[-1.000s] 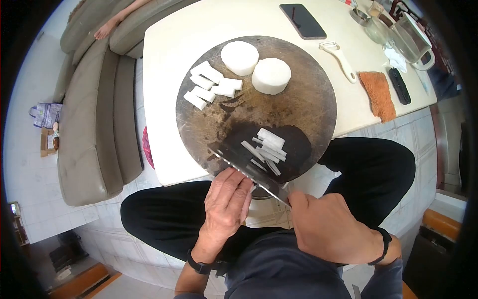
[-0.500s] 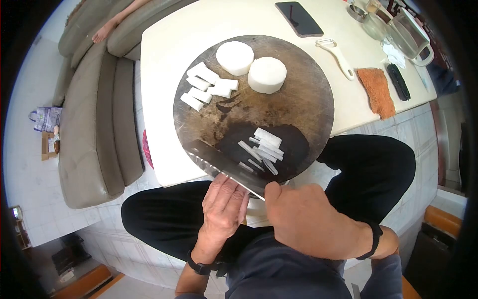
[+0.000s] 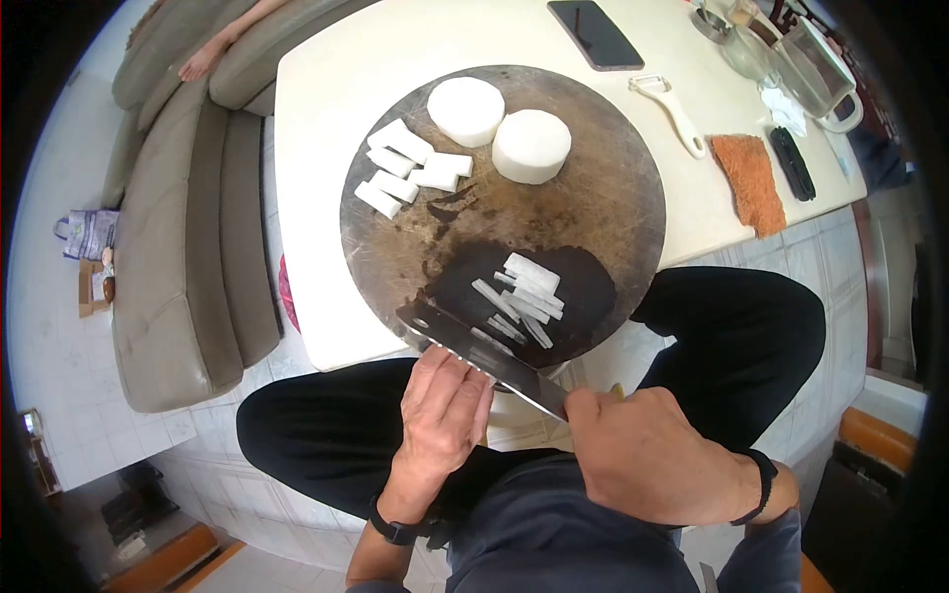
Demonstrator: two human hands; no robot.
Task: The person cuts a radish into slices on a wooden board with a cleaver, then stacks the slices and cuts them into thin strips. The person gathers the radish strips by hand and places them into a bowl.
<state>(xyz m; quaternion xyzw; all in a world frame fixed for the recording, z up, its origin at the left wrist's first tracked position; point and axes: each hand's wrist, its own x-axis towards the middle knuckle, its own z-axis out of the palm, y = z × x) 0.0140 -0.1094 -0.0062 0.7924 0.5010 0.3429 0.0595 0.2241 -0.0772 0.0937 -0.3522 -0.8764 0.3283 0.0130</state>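
Observation:
My right hand (image 3: pixel 657 450) is wrapped round the handle of a cleaver (image 3: pixel 494 368), its blade slanting up to the left over the near edge of a round wooden chopping board (image 3: pixel 613 212). Against the blade's near side, my left hand (image 3: pixel 442 410) has its fingers curled together; what they press on is hidden. Just beyond the blade lie thin white radish strips (image 3: pixel 529 296) on a dark wet patch. Farther back are two thick radish rounds (image 3: pixel 531 146), with several cut radish blocks (image 3: pixel 410 166) to their left.
The board stands on a cream table (image 3: pixel 316 128). To its right are a peeler (image 3: pixel 672 111), a phone (image 3: pixel 595 35), an orange cloth (image 3: pixel 748 183), a black case (image 3: pixel 792 163) and a glass pitcher (image 3: pixel 813 69). At left, another person's foot (image 3: pixel 203 62) rests on a grey sofa (image 3: pixel 163 247).
My right hand and the cleaver have shifted right and slightly down. One more thin strip shows beyond the blade. My left hand has hardly moved.

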